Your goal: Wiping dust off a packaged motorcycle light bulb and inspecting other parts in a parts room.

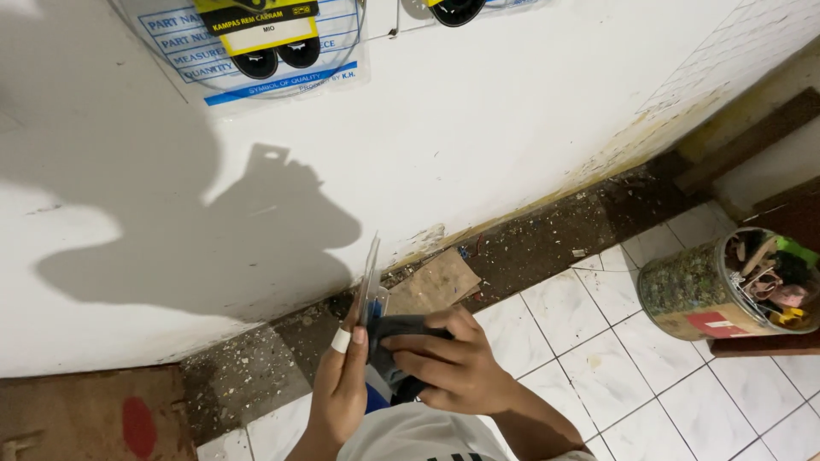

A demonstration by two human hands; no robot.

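White wall and tiled floor are filling our view, with grit lying along the skirting. We are pinching a thin flat card (370,277) upright in our left hand (340,384), thumb and bandaged finger closed on its lower edge. Our right hand (453,367) is gripping a dark cloth (401,329), pressing it against the card, possibly wiping. Risk: the edge-on card could slip or flex under pressure. A cluttered tin (726,286) is sitting well apart.

The thin clear plastic blister card (370,277) stands edge-on between both hands, wall (478,128) behind; the round tin can of scraps (696,294) sits well right on the tiled floor (581,341).
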